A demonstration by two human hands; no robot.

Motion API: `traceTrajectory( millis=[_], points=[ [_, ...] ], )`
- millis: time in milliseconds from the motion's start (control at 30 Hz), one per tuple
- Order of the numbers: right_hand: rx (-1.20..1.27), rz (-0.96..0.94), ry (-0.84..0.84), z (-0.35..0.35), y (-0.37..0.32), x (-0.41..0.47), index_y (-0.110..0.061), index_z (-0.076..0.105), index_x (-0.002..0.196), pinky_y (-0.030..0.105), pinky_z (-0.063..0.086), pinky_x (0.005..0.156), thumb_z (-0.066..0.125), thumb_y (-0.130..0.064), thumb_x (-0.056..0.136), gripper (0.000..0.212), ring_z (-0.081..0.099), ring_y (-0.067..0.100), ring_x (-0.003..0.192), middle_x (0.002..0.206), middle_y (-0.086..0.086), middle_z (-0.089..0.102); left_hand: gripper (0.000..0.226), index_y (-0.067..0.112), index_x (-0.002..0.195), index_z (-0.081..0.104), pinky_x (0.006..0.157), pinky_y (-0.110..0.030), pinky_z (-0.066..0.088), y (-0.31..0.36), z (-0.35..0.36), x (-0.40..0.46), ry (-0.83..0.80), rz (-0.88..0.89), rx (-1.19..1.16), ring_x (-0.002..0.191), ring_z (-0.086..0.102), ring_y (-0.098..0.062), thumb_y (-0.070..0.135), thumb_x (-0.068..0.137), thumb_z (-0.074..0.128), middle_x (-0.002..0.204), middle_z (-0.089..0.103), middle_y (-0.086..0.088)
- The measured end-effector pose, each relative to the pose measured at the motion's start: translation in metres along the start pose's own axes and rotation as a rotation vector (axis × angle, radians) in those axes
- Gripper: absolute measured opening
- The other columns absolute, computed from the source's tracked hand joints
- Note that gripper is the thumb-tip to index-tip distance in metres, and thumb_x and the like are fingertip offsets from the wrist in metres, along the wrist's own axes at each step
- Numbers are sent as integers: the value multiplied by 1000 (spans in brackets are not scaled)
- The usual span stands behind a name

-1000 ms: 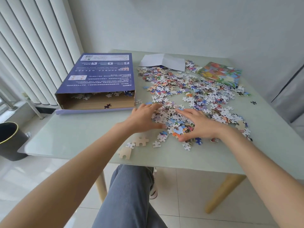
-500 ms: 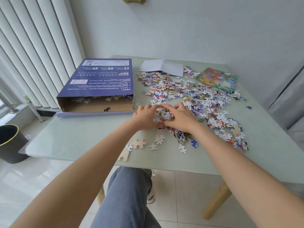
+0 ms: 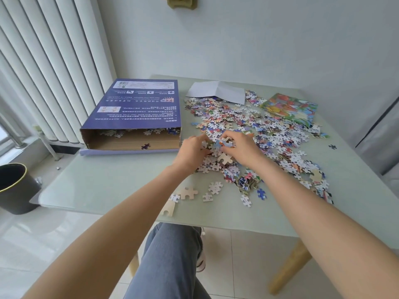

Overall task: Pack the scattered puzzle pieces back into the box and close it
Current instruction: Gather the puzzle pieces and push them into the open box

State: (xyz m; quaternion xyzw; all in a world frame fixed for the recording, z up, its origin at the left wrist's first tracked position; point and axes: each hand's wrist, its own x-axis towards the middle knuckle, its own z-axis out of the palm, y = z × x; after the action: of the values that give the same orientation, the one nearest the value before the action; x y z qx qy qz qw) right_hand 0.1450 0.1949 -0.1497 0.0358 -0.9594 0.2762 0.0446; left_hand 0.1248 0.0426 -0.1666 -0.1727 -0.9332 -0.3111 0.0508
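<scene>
Two hands, left (image 3: pixel 191 151) and right (image 3: pixel 241 148), cup a heap of knobby cardboard pieces (image 3: pixel 218 145) between curled fingers on a smooth glassy table (image 3: pixel 108 186), beside the open purple box (image 3: pixel 133 117).

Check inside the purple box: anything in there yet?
Yes. Inside the purple box, a scatter of puzzle pieces lies toward the back and one dark piece near the open front, on bare cardboard floor. The box's top panel hides the deeper interior, so the full count cannot be told.

A home room: glass-topped table (image 3: pixel 112 186) beside vertical blinds (image 3: pixel 43 61), tiled floor (image 3: pixel 32 240), small waste bin (image 3: pixel 15 188).
</scene>
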Motion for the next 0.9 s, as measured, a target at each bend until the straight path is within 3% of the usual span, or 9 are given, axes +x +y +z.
traceTrajectory(
  millis=[67, 133, 233, 367, 533, 633, 733, 800, 900],
  points=[
    [45, 0, 42, -1, -4, 0, -15, 57, 112, 22, 25, 43, 62, -21, 89, 24, 35, 11, 46, 64, 1, 47, 30, 7, 116, 58, 77, -30, 47, 0, -8, -2, 57, -25, -90, 94, 63, -30, 11, 87, 63, 113, 64, -16],
    [69, -14, 82, -2, -10, 2, -14, 56, 112, 21, 22, 43, 61, -20, 89, 24, 31, 9, 45, 59, -3, 42, 28, 8, 115, 59, 72, -28, 47, -1, -19, -5, 109, -72, -170, 85, 63, -27, 12, 87, 63, 106, 67, -14],
    [97, -48, 121, -1, -23, 5, -11, 56, 111, 24, 22, 46, 60, -18, 90, 23, 33, 5, 50, 66, -6, 44, 30, 7, 118, 56, 67, -28, 46, -8, -35, -8, 153, -137, -224, 77, 64, -27, 15, 89, 60, 97, 68, -14],
    [120, -94, 140, 7, -46, 14, -11, 58, 110, 29, 28, 56, 62, -16, 88, 22, 44, 11, 63, 98, 7, 59, 22, 7, 109, 60, 73, -34, 50, -28, -57, -14, 216, -217, -284, 80, 66, -32, 11, 87, 61, 95, 69, -16],
    [169, -164, 139, 25, -78, 33, -11, 59, 99, 13, 32, 54, 63, -15, 87, 12, 48, 16, 65, 88, 2, 58, 21, 7, 108, 61, 70, -31, 52, -61, -85, -19, 289, -332, -369, 71, 63, -27, 10, 87, 62, 92, 66, -15],
    [198, -194, 141, 41, -93, 46, -8, 59, 98, 7, 29, 50, 63, -13, 87, 13, 42, 10, 60, 85, 2, 55, 21, 6, 104, 62, 77, -33, 53, -87, -95, -17, 296, -431, -331, 85, 65, -31, 13, 84, 65, 96, 66, -15],
    [200, -235, 140, 57, -107, 57, -7, 59, 99, 19, 32, 58, 63, -11, 87, 14, 49, 19, 76, 92, 6, 58, 19, 3, 96, 63, 69, -29, 44, -108, -100, -13, 240, -499, -267, 86, 60, -31, 15, 82, 68, 92, 65, -16],
    [141, -309, 152, 68, -115, 65, -5, 59, 103, 24, 29, 65, 62, -8, 87, 17, 54, 24, 90, 101, 10, 58, 16, 1, 96, 65, 66, -28, 38, -115, -101, -11, 223, -474, -145, 80, 53, -30, 12, 83, 65, 85, 60, -15],
    [34, -452, 152, 83, -122, 73, -5, 58, 104, 22, 37, 75, 58, 0, 87, 18, 57, 20, 94, 106, 10, 55, 17, 0, 93, 69, 66, -33, 42, -121, -96, -10, 190, -385, 42, 85, 56, -37, 3, 85, 54, 91, 66, -20]
  ],
)
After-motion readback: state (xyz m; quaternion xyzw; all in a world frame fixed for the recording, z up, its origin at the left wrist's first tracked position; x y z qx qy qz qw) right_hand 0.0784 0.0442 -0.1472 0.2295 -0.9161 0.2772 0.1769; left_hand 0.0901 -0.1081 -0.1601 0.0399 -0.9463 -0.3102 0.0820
